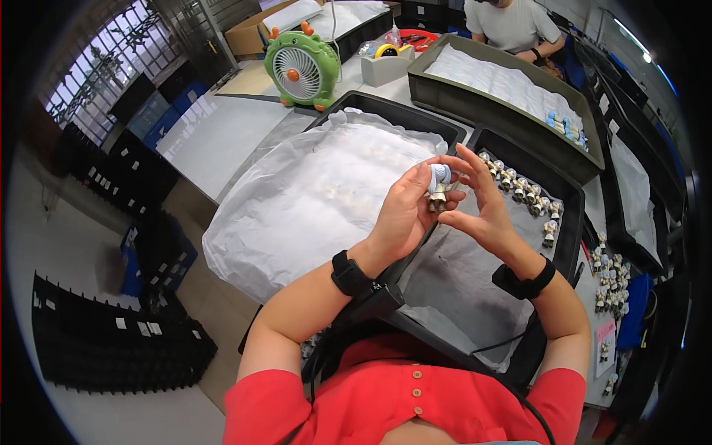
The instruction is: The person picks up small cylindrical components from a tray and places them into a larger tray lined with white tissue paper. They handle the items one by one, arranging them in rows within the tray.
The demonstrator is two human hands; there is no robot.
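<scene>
A small figurine [438,185] with a pale blue head, cream body and dark feet is held up in front of me, over the edge between two black trays. My left hand [404,204] grips it from the left between thumb and fingers. Curled round its right side, my right hand [482,200] touches it with its fingertips, the thumb close to the feet. Some fingertips are hidden behind the figurine. Below my hands, a black tray [569,222] lined with thin paper holds several similar figurines [519,189] along its far and right sides.
White sheeting [297,200] covers the left black tray [363,101]. Behind stand a green fan [302,70], a tape dispenser [386,67] and an olive crate [497,95] with blue-topped figurines. More figurines [612,278] stand at right. A person [512,26] sits across the table.
</scene>
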